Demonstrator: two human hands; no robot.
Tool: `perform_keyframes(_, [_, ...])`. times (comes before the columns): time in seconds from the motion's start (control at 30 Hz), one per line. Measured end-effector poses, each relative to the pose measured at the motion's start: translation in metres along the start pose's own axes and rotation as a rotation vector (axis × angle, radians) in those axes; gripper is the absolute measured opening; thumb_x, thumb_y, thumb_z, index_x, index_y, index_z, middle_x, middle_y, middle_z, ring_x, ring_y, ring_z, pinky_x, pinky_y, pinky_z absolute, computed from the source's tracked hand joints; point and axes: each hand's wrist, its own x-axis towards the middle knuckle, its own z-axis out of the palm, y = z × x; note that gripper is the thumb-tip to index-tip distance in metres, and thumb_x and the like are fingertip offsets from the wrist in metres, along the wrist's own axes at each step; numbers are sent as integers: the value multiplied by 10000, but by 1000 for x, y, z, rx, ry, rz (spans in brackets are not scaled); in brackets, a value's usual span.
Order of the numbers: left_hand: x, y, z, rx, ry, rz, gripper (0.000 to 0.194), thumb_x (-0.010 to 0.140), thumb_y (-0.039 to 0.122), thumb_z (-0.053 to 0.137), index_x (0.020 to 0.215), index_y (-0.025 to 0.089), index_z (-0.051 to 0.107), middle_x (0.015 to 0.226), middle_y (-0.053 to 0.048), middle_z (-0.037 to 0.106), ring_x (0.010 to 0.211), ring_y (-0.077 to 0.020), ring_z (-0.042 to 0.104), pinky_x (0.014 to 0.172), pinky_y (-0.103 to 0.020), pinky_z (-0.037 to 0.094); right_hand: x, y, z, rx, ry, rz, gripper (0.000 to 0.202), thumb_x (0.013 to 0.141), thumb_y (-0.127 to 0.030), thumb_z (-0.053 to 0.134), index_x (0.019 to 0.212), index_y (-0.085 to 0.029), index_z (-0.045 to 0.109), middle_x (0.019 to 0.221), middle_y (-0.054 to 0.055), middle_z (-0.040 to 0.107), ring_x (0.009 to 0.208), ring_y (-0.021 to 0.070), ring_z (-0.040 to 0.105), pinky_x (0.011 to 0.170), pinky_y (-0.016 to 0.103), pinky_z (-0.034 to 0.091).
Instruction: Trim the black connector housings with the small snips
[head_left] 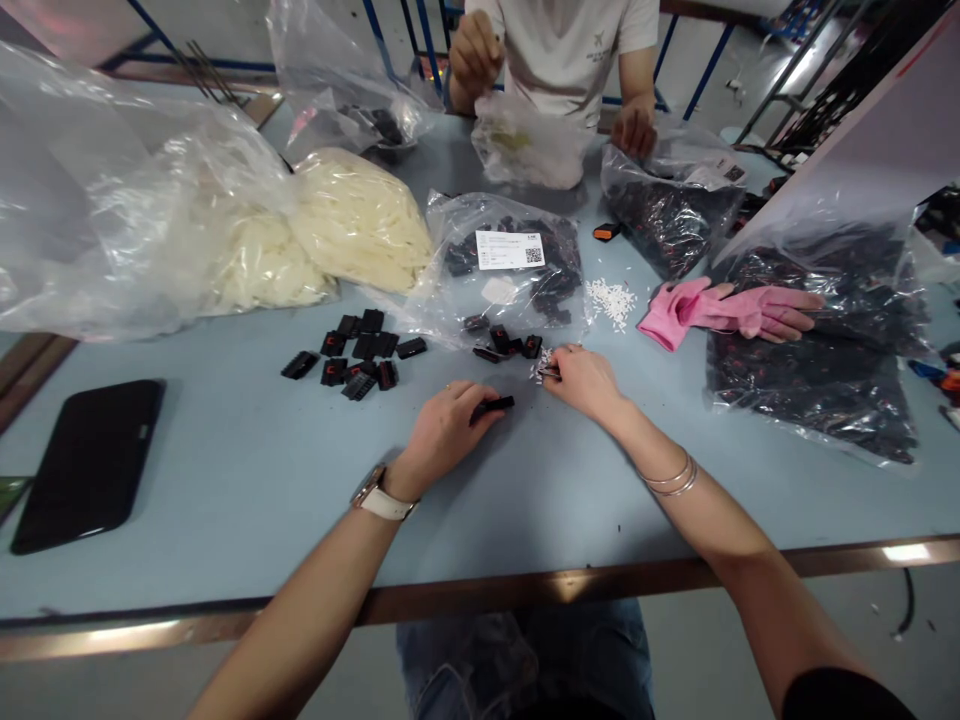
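My left hand pinches a black plastic connector housing just above the table, its far end sticking out past the fingertips. My right hand reaches into a small heap of tiny white pieces, the thumb and fingers pressed together. Something thin and greyish shows at those fingertips, too small to name. Beyond my hands lie a few more black housings. To the left is a loose group of several black connector housings, some with red parts. Another scatter of white pieces lies farther back.
A clear bag of black parts lies ahead, with bags of cream-coloured pieces to its left. Pink gloves rest by dark-filled bags at right. A black tablet-like device lies left. Across the table, a co-worker's hand touches a bag.
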Motion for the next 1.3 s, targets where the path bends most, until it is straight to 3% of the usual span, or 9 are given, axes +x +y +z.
perform_keyframes(0.2, [0,0,1,-2,15,9,115,858,295,560,892,191,596,796,-32,622,749,-171,582,664,-285,471,-5,-6,0,561,9,-4,93,650,-213,555,710,-152,591,637,-11,585,589,100,494,597,219,371])
perform_keyframes(0.3, [0,1,1,-16,21,9,121,861,292,552,897,188,601,810,-39,627,768,-177,582,682,-293,473,-10,-15,4,832,-94,-60,100,623,-215,541,679,-143,583,602,-34,530,560,77,447,569,201,359])
perform_keyframes(0.4, [-1,1,2,-22,24,15,123,858,287,557,907,184,604,823,-47,631,784,-184,586,693,-298,475,-16,-24,6,937,-181,-115,124,639,-226,517,680,-138,594,574,-49,475,531,64,396,540,195,331])
perform_keyframes(0.7, [-1,7,0,-9,30,56,69,845,225,564,892,189,600,846,-50,637,789,-182,590,713,-311,492,-22,-34,7,821,-163,-138,126,671,-210,510,679,-139,614,547,-55,460,524,65,383,524,187,301])
perform_keyframes(0.9, [0,11,-1,-14,24,55,50,830,167,549,841,186,593,820,-44,636,775,-176,590,708,-309,495,-28,-43,5,595,-85,-148,111,705,-204,525,641,-149,596,545,-48,462,534,74,376,516,205,264])
perform_keyframes(1.03, [0,10,1,-3,45,25,33,821,175,561,795,188,575,802,-37,636,768,-178,593,694,-305,495,-30,-45,6,473,-24,-188,112,753,-165,530,721,-150,636,663,0,571,635,107,476,605,219,327])
perform_keyframes(1.17, [1,8,1,-36,68,11,73,836,239,576,794,180,571,786,-39,631,744,-173,590,671,-297,492,-28,-40,10,493,-9,-233,167,836,-184,518,861,-136,675,793,53,642,750,138,556,710,243,390])
perform_keyframes(1.3, [1,7,1,-48,59,-29,82,834,259,584,801,183,580,775,-31,625,740,-170,588,660,-291,484,-25,-34,12,472,-15,-254,168,824,-128,540,910,-147,683,848,62,658,792,146,575,745,254,416])
